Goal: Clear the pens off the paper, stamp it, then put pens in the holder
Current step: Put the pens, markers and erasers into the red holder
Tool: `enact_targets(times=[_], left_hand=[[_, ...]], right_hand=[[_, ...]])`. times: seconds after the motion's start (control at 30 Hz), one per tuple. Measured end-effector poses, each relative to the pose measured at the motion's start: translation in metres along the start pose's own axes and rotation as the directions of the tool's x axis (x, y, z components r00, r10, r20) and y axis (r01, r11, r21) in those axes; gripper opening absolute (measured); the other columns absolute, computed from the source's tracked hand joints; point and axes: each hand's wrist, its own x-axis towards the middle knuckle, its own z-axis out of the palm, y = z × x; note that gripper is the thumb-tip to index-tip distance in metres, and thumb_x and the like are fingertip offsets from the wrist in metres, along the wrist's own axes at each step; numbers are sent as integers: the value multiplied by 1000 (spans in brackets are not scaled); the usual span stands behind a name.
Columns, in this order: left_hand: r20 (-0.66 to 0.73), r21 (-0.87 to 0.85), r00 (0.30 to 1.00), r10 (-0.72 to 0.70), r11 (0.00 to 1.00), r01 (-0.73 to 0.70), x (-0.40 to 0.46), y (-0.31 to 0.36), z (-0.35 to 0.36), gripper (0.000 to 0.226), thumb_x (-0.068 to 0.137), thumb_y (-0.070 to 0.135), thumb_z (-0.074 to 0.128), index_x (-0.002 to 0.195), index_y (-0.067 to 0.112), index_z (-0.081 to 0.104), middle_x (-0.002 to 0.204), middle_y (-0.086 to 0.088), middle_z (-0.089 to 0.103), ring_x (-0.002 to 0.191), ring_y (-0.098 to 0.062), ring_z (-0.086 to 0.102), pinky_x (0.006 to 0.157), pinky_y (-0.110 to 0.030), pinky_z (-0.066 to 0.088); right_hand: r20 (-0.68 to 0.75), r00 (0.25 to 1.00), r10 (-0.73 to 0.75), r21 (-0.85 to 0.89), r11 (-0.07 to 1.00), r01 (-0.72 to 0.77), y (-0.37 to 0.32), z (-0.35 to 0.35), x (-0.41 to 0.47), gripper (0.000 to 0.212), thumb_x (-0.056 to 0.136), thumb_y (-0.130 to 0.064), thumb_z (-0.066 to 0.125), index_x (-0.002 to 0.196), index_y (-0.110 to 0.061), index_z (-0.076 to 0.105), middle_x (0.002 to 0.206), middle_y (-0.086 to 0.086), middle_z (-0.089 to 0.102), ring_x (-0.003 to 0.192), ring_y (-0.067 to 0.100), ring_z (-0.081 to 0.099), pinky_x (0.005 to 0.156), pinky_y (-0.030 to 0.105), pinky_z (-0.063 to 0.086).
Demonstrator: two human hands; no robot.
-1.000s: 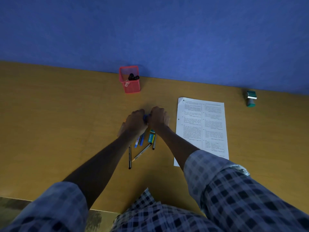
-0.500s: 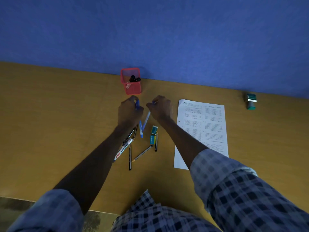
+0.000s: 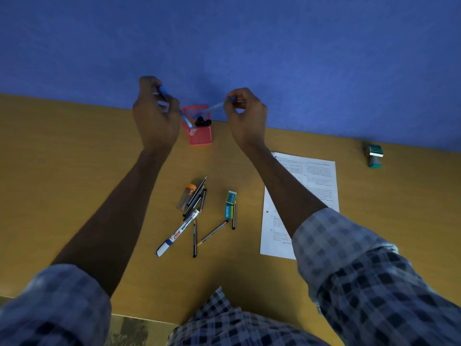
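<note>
Head view: left hand point(image 3: 156, 121) grips a blue pen point(image 3: 174, 108), tip at the red holder point(image 3: 198, 126) by the wall; right hand point(image 3: 245, 116) pinches another pen point(image 3: 212, 108). Best to drop them in tip-first, one by one.

You face a flat, matte blue wall point(image 3: 274, 46) that fills the upper part of your view; below it runs a smooth yellow-brown wooden tabletop point(image 3: 62, 171), dimly and evenly lit, with a strip of patterned greenish floor point(image 3: 129, 330) past its near edge
</note>
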Motion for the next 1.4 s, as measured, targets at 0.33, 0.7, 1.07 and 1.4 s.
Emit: enact_targets(times=[0.33, 0.7, 1.07, 1.4], left_hand=[[143, 145, 989, 24, 988, -45, -2, -29, 19, 12, 91, 16, 53, 102, 10, 51, 91, -9, 63, 80, -19, 66, 71, -42, 54], [248, 369, 968, -23, 927, -73, -18, -41, 25, 31, 90, 23, 58, 115, 5, 54, 102, -7, 72, 91, -35, 68, 76, -38, 48], [253, 415, 941, -226, 904, 105, -74, -52, 3, 33, 84, 30, 66, 109, 10, 56, 94, -7, 64, 85, -28, 63, 64, -29, 38], [537, 619, 658, -527, 777, 117, -120, -63, -6, 34, 80, 37, 70, 105, 14, 69, 109, -8, 68, 96, -32, 65, 78, -37, 54]], right_hand=[[193, 979, -62, -283, 952, 116, 11, 18, 12, 13, 92, -13, 58, 97, -7, 68, 94, 5, 71, 84, 19, 68, 75, 40, 56], [278, 958, 66, -331, 943, 31, 23, 25, 2, 35, 96, -30, 57, 125, -12, 61, 113, 5, 71, 99, 22, 69, 85, 38, 56], [320, 933, 164, -427, 904, -12, 58, 21, -63, 18, 89, -22, 59, 100, -10, 68, 93, 7, 73, 83, 24, 68, 70, 30, 54], [478, 746, 463, -584, 802, -123, 72, 38, -115, 20, 84, -29, 62, 99, -23, 74, 105, 7, 73, 99, 31, 67, 78, 30, 49]])
